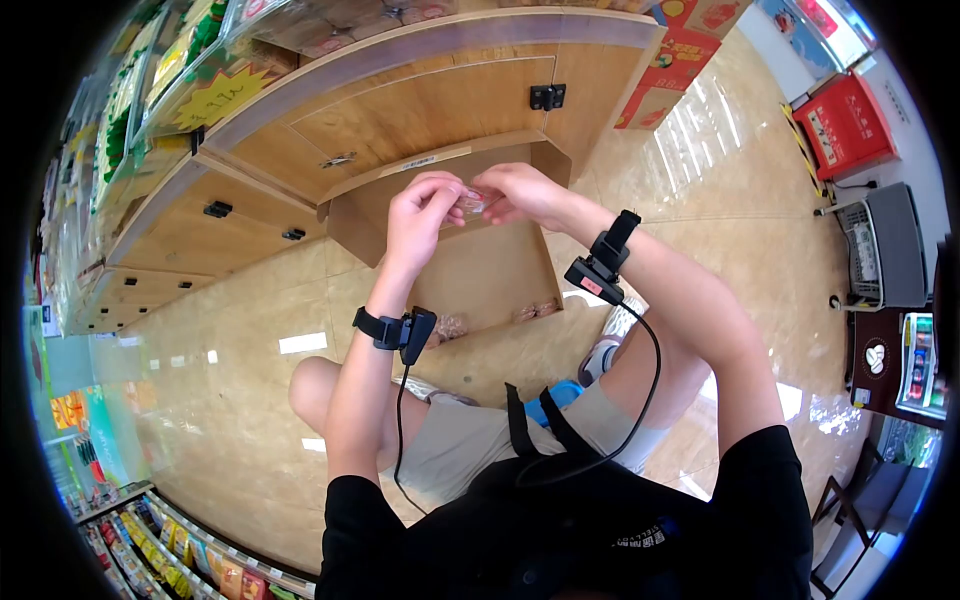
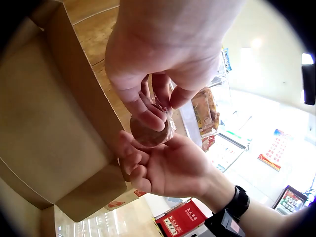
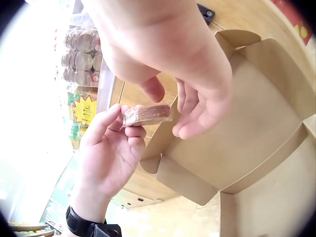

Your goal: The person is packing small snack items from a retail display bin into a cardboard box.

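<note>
My left hand (image 1: 424, 212) pinches a round, flat brown disc in clear plastic wrap (image 3: 146, 115) by its edge. In the left wrist view the disc's broad face shows beneath the fingertips. Close by, my right hand (image 1: 528, 194) is turned palm up, fingers loosely bent and thumb apart from them. The right wrist view shows a gap between that hand's fingers and the disc. Both hands are over the far side of an open cardboard box (image 1: 490, 265) on the floor. Reddish-brown wrapped pieces (image 1: 452, 328) lie in the box's near corners.
A wooden cabinet (image 1: 420, 110) with black latches stands right behind the box, packaged goods on top. Red cartons (image 1: 680, 60) are stacked at its right end. Tiled floor (image 1: 240, 330) surrounds the box. Further right are a red box (image 1: 848, 125) and a grey basket cart (image 1: 885, 245).
</note>
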A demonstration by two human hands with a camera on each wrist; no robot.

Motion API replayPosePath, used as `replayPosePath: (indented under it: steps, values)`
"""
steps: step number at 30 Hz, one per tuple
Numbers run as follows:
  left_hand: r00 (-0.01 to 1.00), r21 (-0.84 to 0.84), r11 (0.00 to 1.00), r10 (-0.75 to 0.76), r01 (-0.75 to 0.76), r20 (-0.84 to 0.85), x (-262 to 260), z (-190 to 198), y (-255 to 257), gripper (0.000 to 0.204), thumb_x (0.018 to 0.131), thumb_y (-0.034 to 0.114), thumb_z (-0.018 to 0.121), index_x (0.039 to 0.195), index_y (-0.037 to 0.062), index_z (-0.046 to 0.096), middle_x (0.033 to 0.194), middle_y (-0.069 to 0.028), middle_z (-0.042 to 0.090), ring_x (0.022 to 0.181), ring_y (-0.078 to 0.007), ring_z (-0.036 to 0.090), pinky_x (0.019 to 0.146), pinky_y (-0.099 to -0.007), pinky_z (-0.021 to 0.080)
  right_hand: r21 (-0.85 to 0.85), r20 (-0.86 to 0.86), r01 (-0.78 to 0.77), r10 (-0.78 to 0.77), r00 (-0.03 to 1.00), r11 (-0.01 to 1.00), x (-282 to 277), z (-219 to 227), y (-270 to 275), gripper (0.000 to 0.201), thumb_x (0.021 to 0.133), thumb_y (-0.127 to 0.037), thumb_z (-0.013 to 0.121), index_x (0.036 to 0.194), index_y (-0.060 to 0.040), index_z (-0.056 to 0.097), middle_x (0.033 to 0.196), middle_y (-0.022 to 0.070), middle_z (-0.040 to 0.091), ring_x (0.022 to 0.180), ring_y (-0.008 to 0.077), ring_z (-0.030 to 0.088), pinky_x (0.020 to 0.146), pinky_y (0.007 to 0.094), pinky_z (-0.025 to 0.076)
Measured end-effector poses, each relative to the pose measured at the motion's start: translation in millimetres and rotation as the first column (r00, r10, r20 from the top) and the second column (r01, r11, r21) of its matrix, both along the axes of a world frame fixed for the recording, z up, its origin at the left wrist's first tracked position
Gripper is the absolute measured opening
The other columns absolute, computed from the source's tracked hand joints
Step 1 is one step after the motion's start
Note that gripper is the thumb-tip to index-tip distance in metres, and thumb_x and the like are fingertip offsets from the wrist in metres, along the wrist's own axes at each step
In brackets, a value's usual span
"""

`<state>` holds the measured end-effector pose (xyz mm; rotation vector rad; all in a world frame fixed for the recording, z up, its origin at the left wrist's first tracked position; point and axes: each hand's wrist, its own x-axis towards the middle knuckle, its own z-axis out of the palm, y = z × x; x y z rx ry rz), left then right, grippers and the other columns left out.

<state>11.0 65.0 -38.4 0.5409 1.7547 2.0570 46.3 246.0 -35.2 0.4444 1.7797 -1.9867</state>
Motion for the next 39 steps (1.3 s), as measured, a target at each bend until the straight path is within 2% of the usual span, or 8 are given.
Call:
replayPosePath:
  steps: [5, 8, 13, 16, 20, 32, 35, 39]
  values:
    - [0.998, 0.023, 0.998, -0.058, 0.059, -0.035, -1.4, -1.4, -3.5, 0.016, 0.090, 0.011, 0.055, 0.090, -0.0016, 0.064, 0.104, -0.0084, 0.059, 0.072, -0.0114, 0.058, 0.061, -0.0252, 0.050, -0.108, -0.036, -0.074, 0.071, 0.997, 0.991, -1.2, -0.2, 5.2, 0.027, 0.088, -0.025, 0.055, 0.102, -0.0039, 0.060, 0.092, 0.0041, 0.061, 0.074, 0.0112, 0.057, 0.067, 0.0252, 0.048]
    - [0.998, 0.044, 0.999, -0.027, 0.030, -0.053, -3.8, -2.1, -4.2, 0.017, 0.088, 0.011, 0.057, 0.101, 0.0004, 0.061, 0.106, -0.0085, 0.059, 0.074, -0.0109, 0.058, 0.062, -0.0245, 0.049, -0.164, -0.052, -0.045, 0.037, 0.998, 0.985, 0.8, 8.4, 4.9, 0.026, 0.088, -0.023, 0.055, 0.105, -0.0035, 0.059, 0.093, 0.0042, 0.061, 0.076, 0.0110, 0.057, 0.070, 0.0258, 0.048]
    - [0.996, 0.088, 0.993, 0.083, -0.079, -0.045, -4.8, -0.1, -2.3, 0.040, 0.086, 0.014, 0.062, 0.122, 0.0040, 0.048, 0.109, -0.0078, 0.058, 0.081, -0.0117, 0.058, 0.066, -0.0244, 0.048, -0.209, -0.119, 0.075, -0.101, 0.988, 0.975, 3.1, 21.0, 0.7, 0.030, 0.088, -0.018, 0.059, 0.112, -0.0018, 0.054, 0.098, 0.0063, 0.060, 0.084, 0.0125, 0.058, 0.074, 0.0269, 0.048]
    - [0.992, 0.047, 0.991, 0.125, -0.125, 0.009, -5.0, -2.2, -1.5, 0.045, 0.085, 0.015, 0.063, 0.126, 0.0050, 0.045, 0.110, -0.0084, 0.057, 0.085, -0.0124, 0.058, 0.067, -0.0247, 0.048, -0.268, -0.178, 0.096, -0.147, 0.973, 0.959, 1.6, 16.9, 1.3, 0.032, 0.088, -0.017, 0.060, 0.115, -0.0010, 0.051, 0.102, 0.0074, 0.059, 0.088, 0.0139, 0.058, 0.076, 0.0276, 0.048]
    - [0.994, 0.034, 0.997, 0.073, -0.076, 0.081, -3.4, 0.4, -1.1, 0.048, 0.084, 0.014, 0.063, 0.127, 0.0056, 0.043, 0.107, -0.0088, 0.058, 0.087, -0.0121, 0.058, 0.068, -0.0242, 0.047, -0.339, -0.218, 0.101, -0.183, 0.959, 0.935, 2.4, 18.0, -1.9, 0.033, 0.088, -0.015, 0.059, 0.116, -0.0005, 0.049, 0.104, 0.0082, 0.059, 0.092, 0.0157, 0.058, 0.079, 0.0287, 0.049]
    - [0.992, 0.130, 0.984, 0.123, -0.118, -0.027, -13.4, -1.3, -8.8, 0.049, 0.080, 0.008, 0.066, 0.123, 0.0008, 0.045, 0.089, -0.0077, 0.062, 0.080, -0.0112, 0.057, 0.070, -0.0250, 0.047, -0.083, -0.258, 0.034, -0.055, 0.964, 0.996, 14.9, 30.4, -13.6, 0.041, 0.085, -0.018, 0.062, 0.120, -0.0012, 0.048, 0.109, 0.0080, 0.058, 0.098, 0.0166, 0.058, 0.080, 0.0289, 0.047]
    - [0.996, 0.066, 0.996, 0.063, -0.059, -0.069, -13.6, 0.4, -11.9, 0.044, 0.081, 0.007, 0.065, 0.122, 0.0014, 0.047, 0.091, -0.0072, 0.063, 0.080, -0.0113, 0.059, 0.072, -0.0263, 0.049, 0.060, -0.397, 0.040, -0.013, 0.918, 0.997, 14.7, 27.6, -14.3, 0.044, 0.084, -0.018, 0.065, 0.120, -0.0012, 0.048, 0.110, 0.0077, 0.058, 0.098, 0.0149, 0.057, 0.080, 0.0281, 0.046]
    - [0.996, -0.017, 0.999, -0.038, 0.037, -0.079, -12.0, 5.0, -12.8, 0.043, 0.082, 0.008, 0.065, 0.120, 0.0004, 0.048, 0.091, -0.0076, 0.064, 0.080, -0.0115, 0.059, 0.072, -0.0260, 0.049, 0.123, -0.452, -0.042, 0.094, 0.887, 0.992, 13.6, 26.6, -12.7, 0.041, 0.084, -0.017, 0.065, 0.118, -0.0012, 0.051, 0.105, 0.0063, 0.061, 0.094, 0.0124, 0.057, 0.078, 0.0267, 0.046]
